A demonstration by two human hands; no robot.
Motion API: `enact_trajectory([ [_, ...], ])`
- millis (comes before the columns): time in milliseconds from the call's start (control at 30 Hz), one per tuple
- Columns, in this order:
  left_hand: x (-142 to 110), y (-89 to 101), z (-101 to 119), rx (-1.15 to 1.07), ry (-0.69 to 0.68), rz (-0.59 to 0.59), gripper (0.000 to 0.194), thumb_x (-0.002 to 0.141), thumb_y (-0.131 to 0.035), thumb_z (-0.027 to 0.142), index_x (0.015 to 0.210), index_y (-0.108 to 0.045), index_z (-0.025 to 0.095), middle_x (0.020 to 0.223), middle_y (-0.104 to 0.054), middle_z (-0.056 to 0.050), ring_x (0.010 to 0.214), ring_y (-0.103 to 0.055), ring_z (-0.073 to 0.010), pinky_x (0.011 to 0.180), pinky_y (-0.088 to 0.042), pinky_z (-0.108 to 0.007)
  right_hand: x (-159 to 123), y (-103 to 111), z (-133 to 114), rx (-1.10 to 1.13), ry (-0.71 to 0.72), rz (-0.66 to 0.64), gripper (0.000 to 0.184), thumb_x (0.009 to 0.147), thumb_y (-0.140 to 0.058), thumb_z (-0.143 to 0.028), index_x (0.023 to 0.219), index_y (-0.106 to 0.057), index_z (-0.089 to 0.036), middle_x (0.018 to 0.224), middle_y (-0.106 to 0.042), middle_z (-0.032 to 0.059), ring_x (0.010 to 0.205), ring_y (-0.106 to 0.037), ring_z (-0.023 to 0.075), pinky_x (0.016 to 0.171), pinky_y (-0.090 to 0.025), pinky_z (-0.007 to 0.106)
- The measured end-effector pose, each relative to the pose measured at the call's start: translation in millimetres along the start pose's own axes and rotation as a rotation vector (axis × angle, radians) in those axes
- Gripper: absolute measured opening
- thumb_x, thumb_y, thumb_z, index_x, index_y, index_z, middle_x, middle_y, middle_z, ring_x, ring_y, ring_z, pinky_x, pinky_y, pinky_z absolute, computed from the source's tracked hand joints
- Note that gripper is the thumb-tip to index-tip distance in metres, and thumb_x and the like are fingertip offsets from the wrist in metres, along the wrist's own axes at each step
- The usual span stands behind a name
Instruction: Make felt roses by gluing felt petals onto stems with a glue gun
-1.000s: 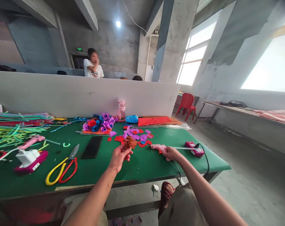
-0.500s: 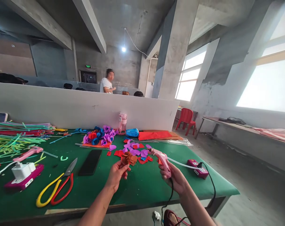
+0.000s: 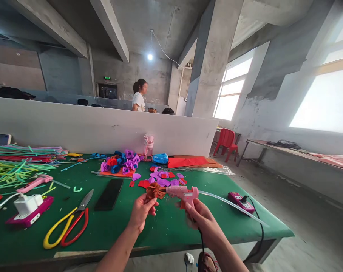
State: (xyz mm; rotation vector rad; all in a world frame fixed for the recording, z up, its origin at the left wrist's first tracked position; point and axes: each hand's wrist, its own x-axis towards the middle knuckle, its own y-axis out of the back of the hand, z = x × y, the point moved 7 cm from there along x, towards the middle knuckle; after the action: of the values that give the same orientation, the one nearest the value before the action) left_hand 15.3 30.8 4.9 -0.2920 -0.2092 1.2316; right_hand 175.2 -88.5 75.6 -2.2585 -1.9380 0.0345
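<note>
Between the fingers of my left hand (image 3: pixel 142 212) is a brown paper flower (image 3: pixel 152 190), held up above the table. My right hand (image 3: pixel 203 219) is wrapped round the handle of a pink hot glue gun (image 3: pixel 183 193). Its nozzle points left and is right at the flower; whether they touch I cannot tell. A clear glue stick (image 3: pixel 230 202) sticks out of the gun's back and curves down to the right. Just behind the flower lie loose purple and red paper petals (image 3: pixel 163 179), with some brown pieces partly hidden by the flower and gun.
Scissors (image 3: pixel 75 221) and a black phone (image 3: pixel 109 194) lie left on the green table (image 3: pixel 160 234). Finished paper flowers (image 3: pixel 122 162) and a pink bottle (image 3: pixel 148 147) stand behind. A second glue gun (image 3: pixel 35 184) and a power strip (image 3: pixel 241 202) flank them. A person (image 3: pixel 139 96) is beyond the white partition.
My right hand has lifted the glue gun from the table and brought its nozzle left to the flower. My left hand still holds the flower. The camera view has tilted up.
</note>
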Motion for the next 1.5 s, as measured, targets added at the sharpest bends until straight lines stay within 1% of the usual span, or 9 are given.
enact_trajectory([
  [133, -3.8, -4.4, 3.4, 0.014, -0.027, 0.022, 0.032, 0.063, -0.073, 0.036, 0.082, -0.063, 0.012, 0.061, -0.062, -0.001, 0.044, -0.047, -0.0054, 0.043, -0.045, -0.019, -1.5, -0.9, 1.9, -0.179, 0.039, 0.043, 0.051, 0.075, -0.059, -0.058, 0.1, -0.06, -0.014, 0.061, -0.053, -0.001, 0.046, -0.033, 0.0072, 0.042, -0.028, 0.02],
  [200, -5.8, -6.1, 4.2, 0.02, -0.036, 0.044, 0.032, 0.063, -0.072, 0.035, 0.082, -0.063, 0.011, 0.061, -0.062, 0.0, 0.044, -0.048, -0.0059, 0.043, -0.046, -0.02, -2.8, 0.5, 3.4, -0.268, 0.064, 0.046, 0.053, 0.076, -0.056, -0.06, 0.102, -0.058, -0.014, 0.072, -0.06, 0.0032, 0.047, -0.037, 0.0082, 0.043, -0.032, 0.021],
  [300, -8.6, -8.7, 5.2, 0.031, -0.057, 0.073, 0.031, 0.062, -0.072, 0.033, 0.083, -0.063, 0.011, 0.059, -0.062, 0.0, 0.043, -0.049, -0.0066, 0.044, -0.048, -0.021, -8.4, 4.1, 1.2, -0.408, 0.105, 0.067, 0.05, 0.079, -0.051, -0.058, 0.102, -0.057, -0.014, 0.086, -0.065, 0.0079, 0.049, -0.042, 0.0093, 0.047, -0.038, 0.022],
  [467, -11.5, -13.5, 4.8, 0.012, -0.052, 0.091, 0.03, 0.062, -0.072, 0.031, 0.081, -0.063, 0.01, 0.06, -0.062, 0.0, 0.046, -0.053, -0.0079, 0.045, -0.05, -0.022, -17.6, 2.7, -9.8, -0.527, 0.139, 0.082, 0.04, 0.084, -0.048, -0.049, 0.101, -0.057, -0.014, 0.075, -0.065, 0.005, 0.048, -0.045, 0.0097, 0.047, -0.04, 0.022],
  [600, -13.7, -17.4, 4.1, -0.004, -0.047, 0.086, 0.032, 0.06, -0.073, 0.032, 0.084, -0.064, 0.012, 0.058, -0.06, 0.001, 0.052, -0.058, -0.011, 0.045, -0.05, -0.022, -18.3, -3.3, -14.3, -0.582, 0.14, 0.093, 0.035, 0.085, -0.045, -0.046, 0.097, -0.057, -0.014, 0.059, -0.056, -0.0002, 0.046, -0.045, 0.0103, 0.045, -0.039, 0.022],
  [800, -15.1, -19.5, 2.5, 0.031, -0.047, 0.078, 0.025, 0.064, -0.07, 0.03, 0.08, -0.063, 0.012, 0.058, -0.061, 0.001, 0.048, -0.056, -0.0091, 0.046, -0.05, -0.022, -14.4, -13.2, -8.9, -0.633, 0.162, 0.081, 0.034, 0.087, -0.044, -0.043, 0.101, -0.055, -0.014, 0.07, -0.063, 0.0023, 0.044, -0.045, 0.0087, 0.045, -0.039, 0.021],
  [1000, -13.8, -18.3, 0.3, 0.072, -0.044, 0.083, 0.023, 0.065, -0.067, 0.028, 0.079, -0.062, 0.012, 0.059, -0.061, 0.001, 0.042, -0.051, -0.0067, 0.045, -0.049, -0.021, -11.9, -15.3, -1.7, -0.797, 0.177, 0.091, 0.029, 0.087, -0.043, -0.041, 0.096, -0.055, -0.015, 0.064, -0.059, 0.0003, 0.047, -0.048, 0.011, 0.048, -0.038, 0.022],
  [1200, -15.8, -20.5, 3.5, 0.14, -0.086, 0.077, 0.016, 0.065, -0.063, 0.027, 0.074, -0.06, 0.013, 0.058, -0.061, 0.002, 0.041, -0.051, -0.0071, 0.045, -0.048, -0.021, -10.5, -18.4, -2.3, -0.87, 0.178, 0.073, 0.031, 0.089, -0.041, -0.039, 0.104, -0.054, -0.016, 0.06, -0.056, -0.0018, 0.047, -0.044, 0.0113, 0.049, -0.037, 0.022],
  [1500, -18.0, -21.9, 7.7, 0.147, -0.088, 0.087, 0.012, 0.062, -0.061, 0.022, 0.071, -0.06, 0.014, 0.055, -0.062, 0.001, 0.041, -0.052, -0.0077, 0.044, -0.046, -0.02, -8.4, -21.3, -1.6, -0.927, 0.21, 0.058, 0.032, 0.088, -0.041, -0.035, 0.113, -0.051, -0.016, 0.07, -0.064, 0.0013, 0.054, -0.049, 0.0132, 0.053, -0.038, 0.022],
])
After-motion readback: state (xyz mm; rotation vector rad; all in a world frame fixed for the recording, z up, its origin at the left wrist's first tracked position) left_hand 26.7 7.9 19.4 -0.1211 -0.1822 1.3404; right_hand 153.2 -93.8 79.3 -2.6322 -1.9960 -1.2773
